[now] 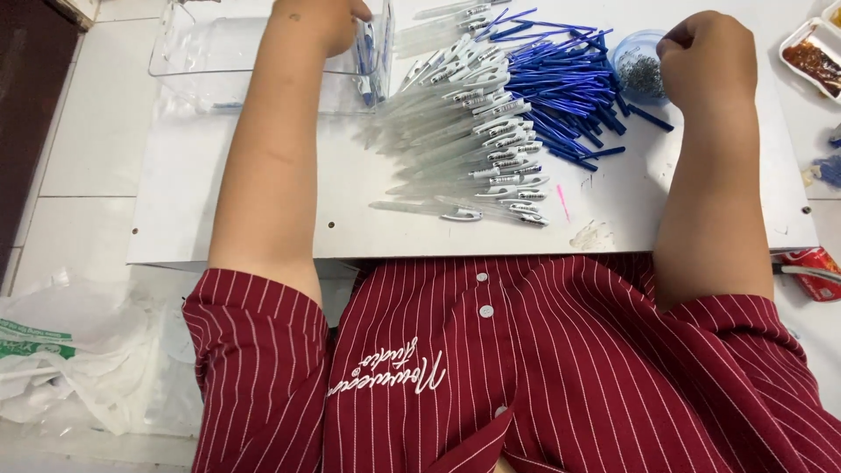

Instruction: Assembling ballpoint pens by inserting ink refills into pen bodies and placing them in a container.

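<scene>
- While the head view looks down over a red striped shirt [526, 368], both bare forearms reach across a white board [219, 210] toward its far edge.
- Left hand [320, 19] is at the far left corner, fingers curled down against the rim of a clear plastic bin [201, 61]; a few blue-tipped pens [366, 66] stand inside at the bin's right wall. Whether it pinches one I cannot tell.
- Right hand [705, 52] is closed in a loose fist near the far right edge, just beside a small blue cup [638, 70] of tiny metal springs; what it pinches, if anything, is hidden.
- Between the hands lie a fan of clear pen barrels [464, 140] and, touching it, a heap of blue refills [561, 96].
- Judging by this, work is early: few pens are in the bin, and most parts are loose.
- Off the board: white plastic bag [79, 350], food tray [815, 57], red can [810, 271].
</scene>
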